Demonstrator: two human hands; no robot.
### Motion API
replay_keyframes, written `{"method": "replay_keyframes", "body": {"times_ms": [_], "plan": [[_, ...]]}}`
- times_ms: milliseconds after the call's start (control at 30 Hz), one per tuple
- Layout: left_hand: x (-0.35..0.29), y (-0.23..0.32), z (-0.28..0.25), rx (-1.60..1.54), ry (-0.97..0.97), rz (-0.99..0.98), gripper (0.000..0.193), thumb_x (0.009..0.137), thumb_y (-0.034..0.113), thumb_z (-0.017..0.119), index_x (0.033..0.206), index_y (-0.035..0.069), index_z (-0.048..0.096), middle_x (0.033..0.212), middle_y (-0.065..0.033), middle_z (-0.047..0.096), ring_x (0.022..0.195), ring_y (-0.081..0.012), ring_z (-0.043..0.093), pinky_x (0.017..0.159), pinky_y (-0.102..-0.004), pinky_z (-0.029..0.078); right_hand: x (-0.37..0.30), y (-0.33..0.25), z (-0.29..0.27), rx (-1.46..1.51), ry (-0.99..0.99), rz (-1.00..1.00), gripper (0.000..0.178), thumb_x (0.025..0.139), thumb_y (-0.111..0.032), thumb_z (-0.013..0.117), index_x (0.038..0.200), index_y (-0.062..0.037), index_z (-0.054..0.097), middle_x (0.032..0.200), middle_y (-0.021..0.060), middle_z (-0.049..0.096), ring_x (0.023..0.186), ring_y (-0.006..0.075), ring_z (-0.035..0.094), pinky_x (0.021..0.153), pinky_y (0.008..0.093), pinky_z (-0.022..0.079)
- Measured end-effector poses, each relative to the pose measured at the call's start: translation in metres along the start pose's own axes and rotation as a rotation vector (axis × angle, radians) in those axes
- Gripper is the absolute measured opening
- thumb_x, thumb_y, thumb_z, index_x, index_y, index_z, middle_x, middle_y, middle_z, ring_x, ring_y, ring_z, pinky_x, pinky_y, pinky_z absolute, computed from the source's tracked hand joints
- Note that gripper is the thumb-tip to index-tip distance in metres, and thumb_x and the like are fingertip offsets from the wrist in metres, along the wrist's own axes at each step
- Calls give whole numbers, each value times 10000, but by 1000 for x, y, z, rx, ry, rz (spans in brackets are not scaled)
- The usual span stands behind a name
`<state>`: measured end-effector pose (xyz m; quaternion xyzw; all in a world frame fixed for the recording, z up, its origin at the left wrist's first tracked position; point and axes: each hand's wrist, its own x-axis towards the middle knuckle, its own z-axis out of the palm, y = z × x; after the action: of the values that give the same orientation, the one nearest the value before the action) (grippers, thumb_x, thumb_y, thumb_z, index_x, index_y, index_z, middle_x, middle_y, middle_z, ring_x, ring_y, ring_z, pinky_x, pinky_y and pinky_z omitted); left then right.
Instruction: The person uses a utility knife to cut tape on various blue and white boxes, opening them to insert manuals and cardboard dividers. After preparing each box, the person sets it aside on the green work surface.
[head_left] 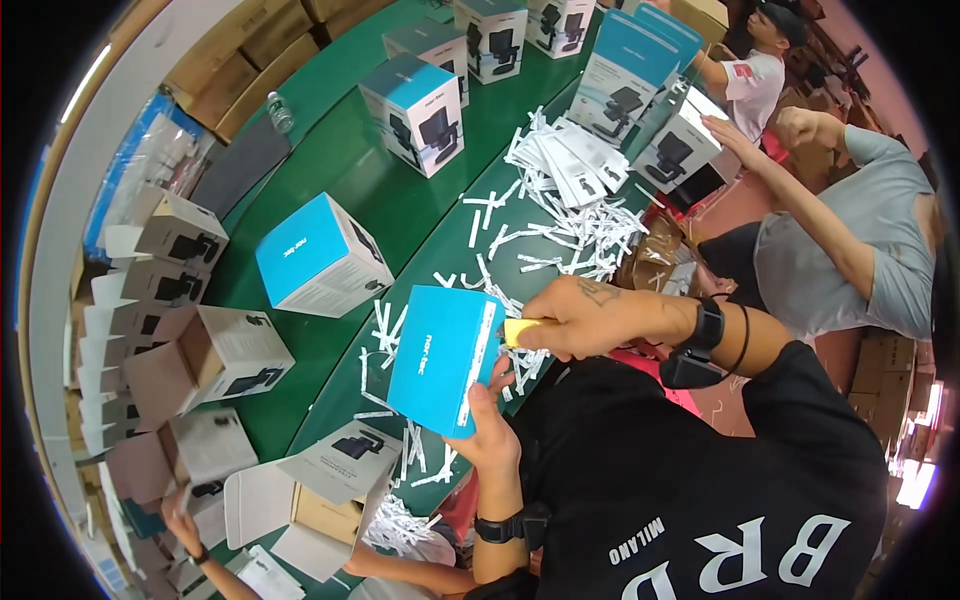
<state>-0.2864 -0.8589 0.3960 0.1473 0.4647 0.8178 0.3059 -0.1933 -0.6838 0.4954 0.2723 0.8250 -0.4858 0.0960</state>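
My left hand (487, 425) grips the lower right edge of a carton with a blue top (425, 365), its fingers round the side and the thumb on the edge. A white strip with small print (480, 365) runs along that edge. My right hand (575, 315) is closed on a small yellow cutter (518, 332), whose tip meets the carton's right edge near the white strip. The blade itself is too small to make out. Beneath and around the carton, narrow white paper strips (495, 205) lie scattered on the green table (330, 150).
Another blue-topped carton (325, 255) stands to the left, with more cartons (415, 115) at the back. Open cartons (215, 360) line the left side. A heap of strips (600, 240) lies far right. Co-workers' hands touch a carton (680, 150) at right and open cartons at lower left.
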Motion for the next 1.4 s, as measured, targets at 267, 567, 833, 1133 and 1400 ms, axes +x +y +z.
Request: {"method": "replay_keyframes", "body": {"times_ms": [267, 567, 833, 1133, 1400], "plan": [[2, -12, -2, 103, 3, 131, 530, 1025, 208, 592, 1459, -32, 408, 1344, -221, 607, 1023, -325, 723, 832, -370, 596, 11, 0, 29, 572, -49, 77, 359, 1023, -311, 577, 880, 8, 659, 654, 48, 629, 512, 107, 558, 471, 276, 426], [0, -17, -12, 171, 35, 148, 526, 1024, 229, 591, 1428, -68, 432, 1353, -233, 582, 1079, -302, 685, 874, -387, 579, 10, -4, 40, 603, -28, 92, 343, 1066, -291, 539, 943, -2, 677, 655, 21, 605, 502, 69, 527, 464, 244, 401], [1, -8, -7, 27, 48, 147, 572, 1022, 230, 579, 1460, -79, 380, 1372, -235, 562, 1104, -305, 670, 890, -402, 590, 5, 0, 57, 522, 97, 38, 340, 1039, -306, 564, 923, -1, 660, 655, 40, 625, 506, 91, 558, 476, 260, 440], [0, -10, -12, 31, 57, 132, 586, 1030, 228, 549, 1483, -89, 357, 1362, -255, 571, 1116, -315, 672, 907, -406, 590, 3, -8, 69, 451, 163, 89, 361, 1040, -325, 544, 951, 3, 665, 664, 42, 639, 520, 99, 581, 489, 275, 462], [-5, -4, -20, 132, 5, 164, 539, 1026, 144, 550, 1460, -121, 371, 1357, -244, 576, 1137, -312, 661, 935, -412, 580, 10, 1, 77, 968, -52, 52, 348, 1046, -313, 552, 952, -2, 674, 638, 80, 637, 481, 160, 588, 466, 306, 446]]}}
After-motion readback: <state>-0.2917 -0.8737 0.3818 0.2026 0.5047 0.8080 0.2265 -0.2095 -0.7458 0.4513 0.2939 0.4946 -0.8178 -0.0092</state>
